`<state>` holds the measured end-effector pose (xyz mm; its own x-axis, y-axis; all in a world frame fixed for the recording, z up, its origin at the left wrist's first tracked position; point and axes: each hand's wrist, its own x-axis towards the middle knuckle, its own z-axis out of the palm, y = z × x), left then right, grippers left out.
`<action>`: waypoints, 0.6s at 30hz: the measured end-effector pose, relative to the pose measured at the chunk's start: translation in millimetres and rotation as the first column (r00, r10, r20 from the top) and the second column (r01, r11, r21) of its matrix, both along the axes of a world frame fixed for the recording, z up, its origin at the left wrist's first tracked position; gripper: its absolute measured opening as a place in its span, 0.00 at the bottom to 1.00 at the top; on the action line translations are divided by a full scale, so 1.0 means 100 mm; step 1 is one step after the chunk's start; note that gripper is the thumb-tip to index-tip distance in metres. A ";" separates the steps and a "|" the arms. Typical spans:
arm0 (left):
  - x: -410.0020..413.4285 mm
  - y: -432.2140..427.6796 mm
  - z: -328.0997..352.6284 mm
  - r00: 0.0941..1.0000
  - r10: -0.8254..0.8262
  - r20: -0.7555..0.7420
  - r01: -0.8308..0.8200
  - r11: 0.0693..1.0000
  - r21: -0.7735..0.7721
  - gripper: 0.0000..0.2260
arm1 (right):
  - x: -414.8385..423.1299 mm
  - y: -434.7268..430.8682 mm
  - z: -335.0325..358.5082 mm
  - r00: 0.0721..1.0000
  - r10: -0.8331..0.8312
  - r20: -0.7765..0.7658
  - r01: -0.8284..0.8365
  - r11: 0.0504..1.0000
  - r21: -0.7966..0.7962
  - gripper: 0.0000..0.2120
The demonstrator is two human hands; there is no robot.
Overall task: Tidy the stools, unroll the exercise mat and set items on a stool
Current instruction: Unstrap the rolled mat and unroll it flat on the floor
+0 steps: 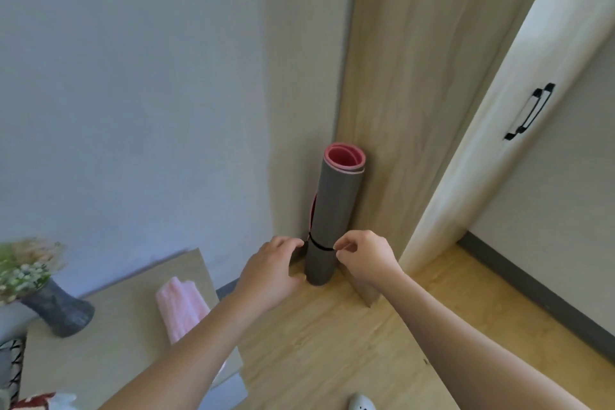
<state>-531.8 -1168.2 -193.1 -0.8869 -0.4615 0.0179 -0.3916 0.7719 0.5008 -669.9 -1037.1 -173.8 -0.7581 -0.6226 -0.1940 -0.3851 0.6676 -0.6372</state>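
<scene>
The rolled mat [337, 213] stands upright in the corner by the wardrobe [416, 60]. Left hand [269, 271] curls round its lower end, right hand [364, 256] pinches the black strap [321, 246] around it.

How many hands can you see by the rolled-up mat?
2. The left hand grips the lower left side of the standing mat. The right hand pinches the black band on the mat's right side. No other hand shows in this picture.
</scene>
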 end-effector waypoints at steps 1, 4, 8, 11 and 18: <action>-0.25 -0.06 -0.01 1.000 0.010 -0.002 -0.010 1.000 0.012 0.24 | -0.25 -0.08 0.00 1.000 0.004 -0.003 -0.004 1.000 -0.008 0.09; -1.03 -0.27 -0.03 0.999 0.031 0.019 -0.032 0.999 0.018 0.24 | -1.00 -0.32 0.02 1.000 0.018 -0.006 -0.018 1.000 -0.011 0.10; -1.81 -0.50 -0.06 0.995 0.101 0.017 -0.102 0.993 0.062 0.26 | -1.77 -0.61 0.02 0.998 0.062 -0.010 -0.062 0.998 0.009 0.10; -2.11 -0.66 -0.12 0.990 0.142 0.005 -0.142 0.987 0.073 0.25 | -2.15 -0.86 -0.05 0.995 0.101 -0.019 -0.100 0.994 0.031 0.12; -2.47 -1.15 -0.29 0.988 0.142 0.060 -0.147 0.986 0.073 0.25 | -2.58 -1.48 -0.25 0.987 0.159 -0.032 -0.157 0.986 0.050 0.18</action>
<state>-778.8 -1282.9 -222.4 -0.8095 -0.5830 -0.0688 -0.5242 0.6652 0.5318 -928.4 -1185.2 -199.1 -0.6577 -0.7261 -0.2003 -0.5104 0.6252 -0.5904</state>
